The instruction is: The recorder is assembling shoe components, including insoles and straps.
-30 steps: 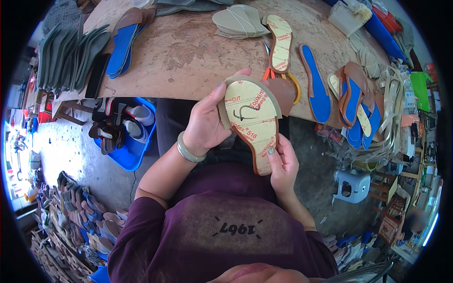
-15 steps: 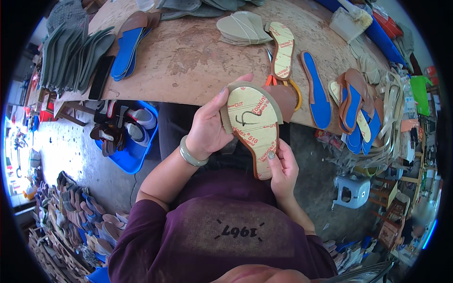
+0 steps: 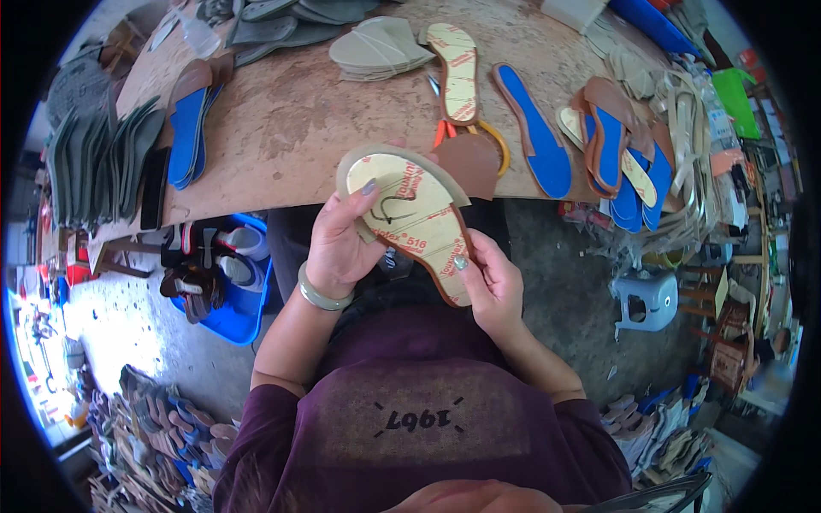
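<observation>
Between both hands I hold a sandal insole point(image 3: 409, 224) with a pale yellow printed underside, a brown edge and a dark pen mark. A greyish-beige strip curls round its wide front end. My left hand point(image 3: 342, 239), a pale bangle on its wrist, grips the wide end, the thumb lying on the yellow face. My right hand point(image 3: 492, 282) pinches the narrow heel end between thumb and fingers. Just beyond, on the table edge, lie a brown leather piece point(image 3: 467, 164) and orange-handled scissors point(image 3: 496, 145), partly covered by another yellow-backed insole point(image 3: 457, 73).
On the wooden table point(image 3: 282, 128) are a blue-topped insole point(image 3: 534, 128), a beige stack point(image 3: 379, 50), grey soles point(image 3: 103, 162), more blue insoles point(image 3: 188, 132) and a dark phone-like slab point(image 3: 154, 188). Below stand a blue bin point(image 3: 235, 316) and a grey stool point(image 3: 646, 301).
The view has shifted, so the table things sit further left and higher. My left thumb has moved from the insole's edge onto its yellow face; the insole tilts more to the left.
</observation>
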Tool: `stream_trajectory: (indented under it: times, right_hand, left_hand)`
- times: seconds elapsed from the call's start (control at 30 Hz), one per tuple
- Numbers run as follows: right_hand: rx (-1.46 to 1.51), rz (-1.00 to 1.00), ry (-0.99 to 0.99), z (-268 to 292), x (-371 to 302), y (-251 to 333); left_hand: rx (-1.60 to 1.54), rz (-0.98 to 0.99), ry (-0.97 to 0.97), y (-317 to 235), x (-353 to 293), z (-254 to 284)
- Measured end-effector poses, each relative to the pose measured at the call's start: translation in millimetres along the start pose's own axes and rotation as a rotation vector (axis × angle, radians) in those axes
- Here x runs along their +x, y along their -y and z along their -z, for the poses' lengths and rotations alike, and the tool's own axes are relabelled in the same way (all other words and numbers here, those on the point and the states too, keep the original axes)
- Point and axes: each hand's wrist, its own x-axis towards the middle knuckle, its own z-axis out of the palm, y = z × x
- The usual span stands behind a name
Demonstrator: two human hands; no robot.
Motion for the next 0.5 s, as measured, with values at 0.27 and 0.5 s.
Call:
stream_trajectory:
  times: [0.27,0.5]
  right_hand:
    - [-0.322,0.133,-0.016,1,1,10]
    - [-0.812,0.519,0.037,0,13,3]
  left_hand:
    - [0.037,-0.091,-0.203,5,0,11]
    - [0.051,-0.074,-0.199,5,7,23]
